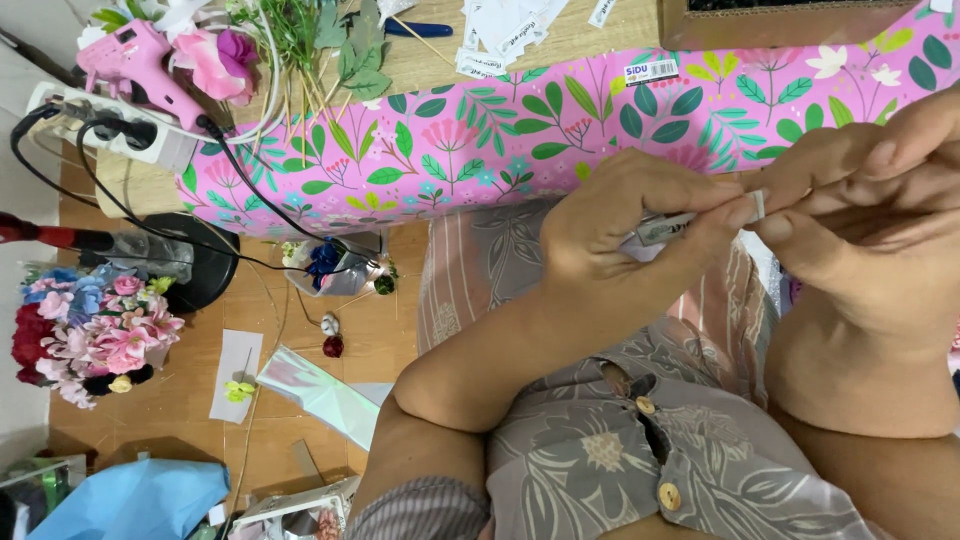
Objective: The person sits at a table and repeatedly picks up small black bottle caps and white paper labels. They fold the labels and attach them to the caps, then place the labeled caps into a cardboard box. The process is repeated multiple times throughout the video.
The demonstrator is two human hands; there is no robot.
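Observation:
My left hand (630,225) and my right hand (860,210) meet in front of my chest. Together they pinch a small narrow white strip (690,222), with the fingertips of both hands on it. The strip looks like a paper label or sticker; its far side is hidden by my fingers. Behind the hands runs the edge of a table draped in pink cloth (520,140) printed with green leaves and flowers. My grey patterned shirt (620,450) fills the bottom of the view.
A pink glue gun (140,60), a white power strip (110,125), artificial flowers and leaves (320,50) and white paper labels (510,30) lie on the table. On the wooden floor sit a flower bouquet (95,335), blue paper (130,500) and iridescent wrap (320,390).

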